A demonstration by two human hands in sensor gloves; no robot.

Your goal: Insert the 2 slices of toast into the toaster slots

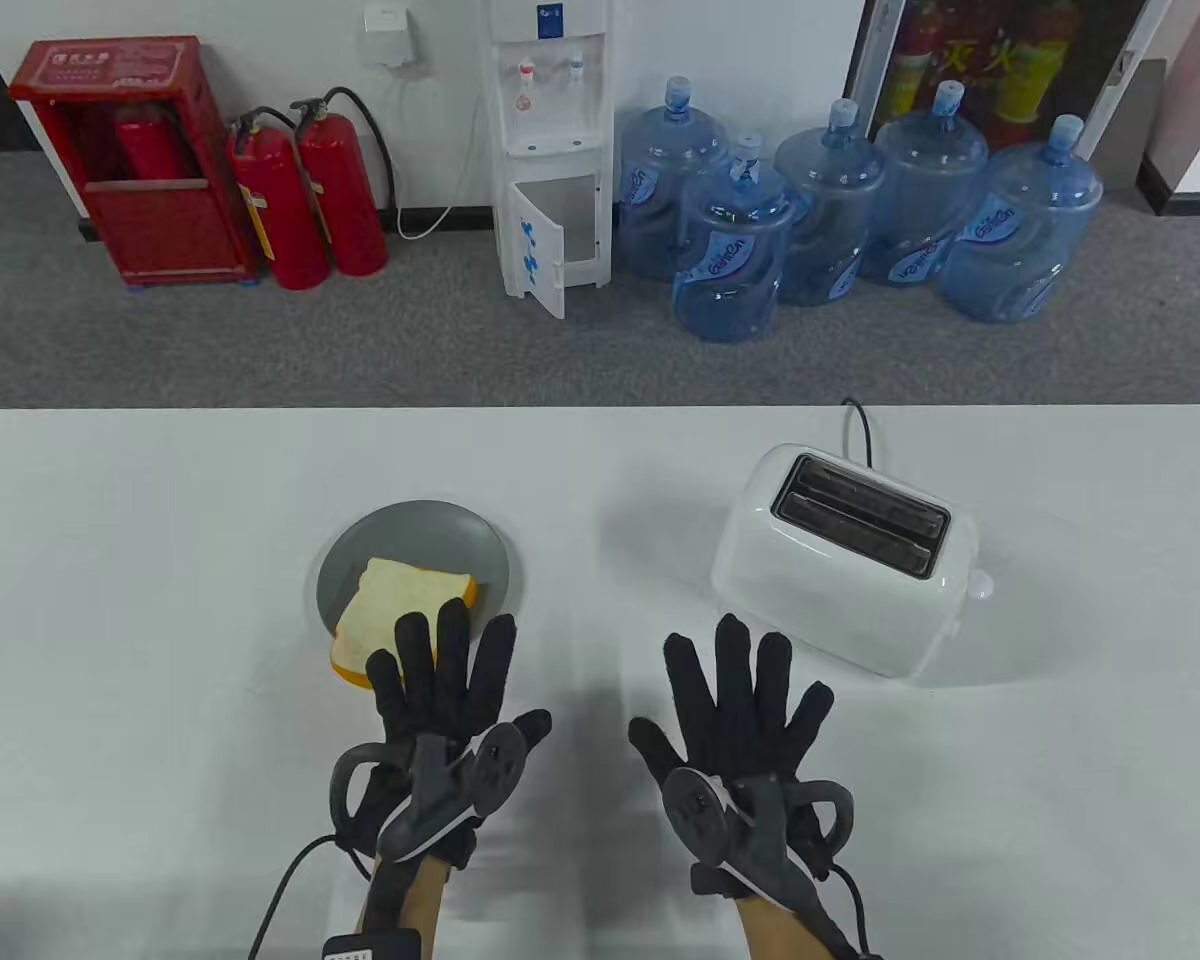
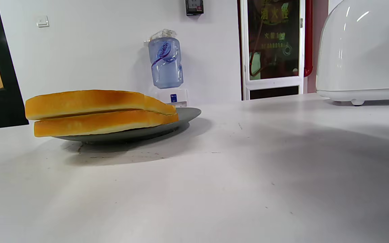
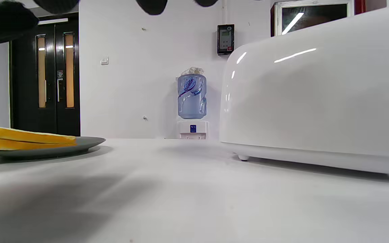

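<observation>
Left hand [image 1: 440,700] and right hand [image 1: 735,715]: fingers spread, gripping nothing. 2 toast slices [image 1: 400,615] stacked on plate [image 1: 440,530]; toaster [image 1: 845,560] slots vacant.

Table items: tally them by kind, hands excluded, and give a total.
Golden-crusted toast slices, stacked: 2
Round grey plate: 1
White two-slot plastic toaster: 1
Total: 4

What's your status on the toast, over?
Left hand and right hand open, holding nothing. Both toast slices stacked on grey plate. Toaster slots empty, nothing in the way.
</observation>
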